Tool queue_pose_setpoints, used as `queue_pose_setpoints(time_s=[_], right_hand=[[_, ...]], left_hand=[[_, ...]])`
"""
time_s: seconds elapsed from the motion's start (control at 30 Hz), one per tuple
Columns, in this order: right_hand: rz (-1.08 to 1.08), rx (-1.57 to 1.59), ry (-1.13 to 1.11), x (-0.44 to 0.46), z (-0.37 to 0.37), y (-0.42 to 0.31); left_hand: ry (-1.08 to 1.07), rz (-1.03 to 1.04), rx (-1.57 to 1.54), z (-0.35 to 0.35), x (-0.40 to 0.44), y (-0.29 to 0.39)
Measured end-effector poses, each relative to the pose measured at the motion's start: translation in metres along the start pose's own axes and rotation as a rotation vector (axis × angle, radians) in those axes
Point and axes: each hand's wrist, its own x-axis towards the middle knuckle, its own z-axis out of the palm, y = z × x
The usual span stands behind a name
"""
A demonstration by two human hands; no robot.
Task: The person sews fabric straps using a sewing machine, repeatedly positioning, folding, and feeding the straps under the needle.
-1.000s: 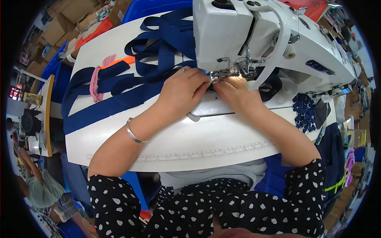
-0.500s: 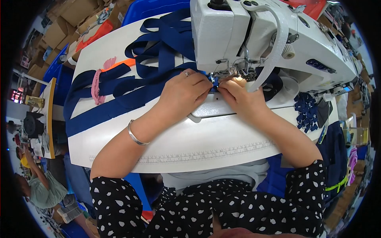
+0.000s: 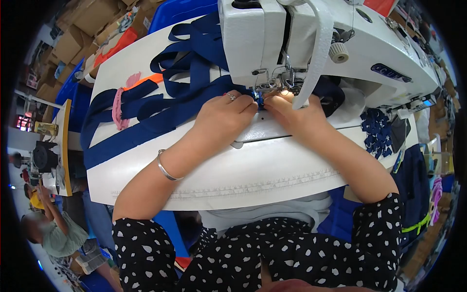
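My left hand (image 3: 224, 117), with a ring and a bracelet, is closed at the left of the needle area of a white sewing machine (image 3: 250, 48). Its fingertips press on a small piece of navy fabric (image 3: 260, 101) by the presser foot (image 3: 265, 86). From the other side my right hand (image 3: 297, 116) pinches the same piece, its fingertips lit by the machine lamp. The fingers hide most of this piece. Long navy fabric strips (image 3: 146, 136) lie looped on the white table (image 3: 233, 175), running up to my left hand.
A pink band (image 3: 116, 109) lies across the strips beside an orange strip (image 3: 154, 78). Small navy pieces (image 3: 375, 132) are heaped at the table's right. A printed ruler (image 3: 253, 187) runs along the front edge. Another person (image 3: 61, 233) sits far left.
The camera view has shifted slightly, so the machine appears farther left. Both hands stay by the presser foot, with only small finger movement.
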Motion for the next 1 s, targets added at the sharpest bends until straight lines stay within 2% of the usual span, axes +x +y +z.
queue_pose_setpoints(time_s=[0.07,0.1,0.17,0.2,0.27,0.37,0.5,0.57,0.67,0.8,1.0], right_hand=[[0.105,0.073,-0.175,0.000,0.000,0.008],[0.107,0.078,-0.173,0.001,-0.001,0.007],[0.183,0.021,-0.329,0.003,-0.005,0.007],[0.189,0.022,-0.328,0.000,-0.003,0.011],[0.000,0.067,-0.220,-0.008,-0.001,0.019],[-0.068,0.081,-0.192,-0.008,-0.006,0.019],[-0.091,0.057,-0.147,-0.006,-0.009,0.014],[-0.047,0.000,-0.237,-0.009,-0.010,0.015],[-0.082,-0.100,-0.223,-0.013,-0.008,0.013],[-0.056,0.005,-0.195,-0.005,-0.015,0.007],[-0.113,-0.034,-0.159,-0.003,-0.015,0.007]], left_hand=[[-0.028,-0.003,0.035,-0.002,0.003,0.005],[-0.058,-0.027,0.051,-0.003,0.004,0.007],[-0.092,-0.048,0.067,-0.005,0.004,0.007],[-0.069,-0.043,0.038,-0.005,0.003,0.006],[-0.044,-0.036,0.004,-0.003,0.002,0.004],[-0.001,-0.066,-0.061,-0.001,-0.001,0.002],[-0.064,-0.035,-0.019,-0.008,-0.003,0.004],[-0.102,-0.055,-0.001,-0.009,-0.004,0.006],[-0.112,-0.018,0.043,-0.009,-0.007,0.008],[-0.144,-0.016,0.050,-0.008,-0.007,0.008],[-0.141,-0.023,0.043,-0.009,-0.007,0.010]])
